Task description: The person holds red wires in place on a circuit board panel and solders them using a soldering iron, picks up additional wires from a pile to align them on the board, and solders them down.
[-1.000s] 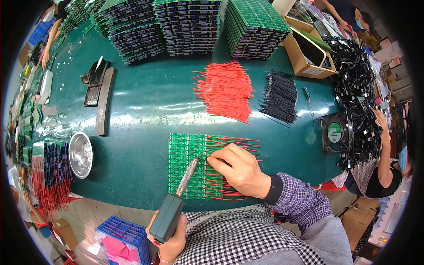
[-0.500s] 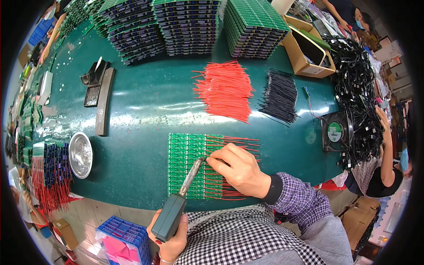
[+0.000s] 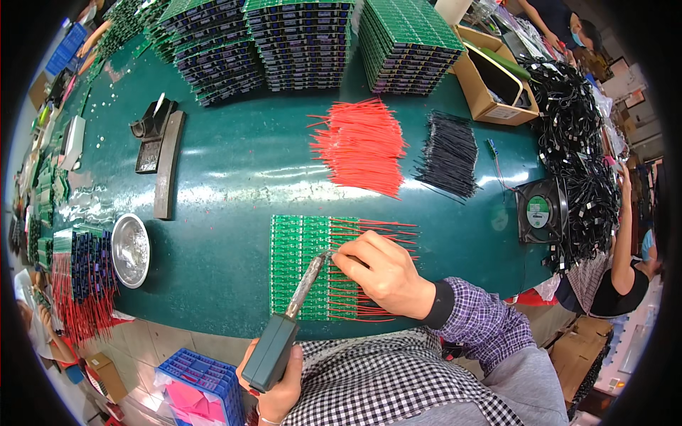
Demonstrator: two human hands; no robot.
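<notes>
Your left hand (image 3: 284, 390) grips the soldering iron (image 3: 271, 352), tip at the green circuit board (image 3: 286, 266), while your right hand (image 3: 383, 273), apparently pinching one of the red wires (image 3: 376, 223), should hold steady.

Circuit panel (image 3: 285, 264) by the near edge of the tabletop (image 3: 227, 192)
Bowl (image 3: 131, 250) to its left, fan (image 3: 538, 211) to its right; behind it, one wire bundle (image 3: 360, 149) with a second bundle (image 3: 450, 156) on the right, board stacks (image 3: 302, 53) beyond both.
</notes>
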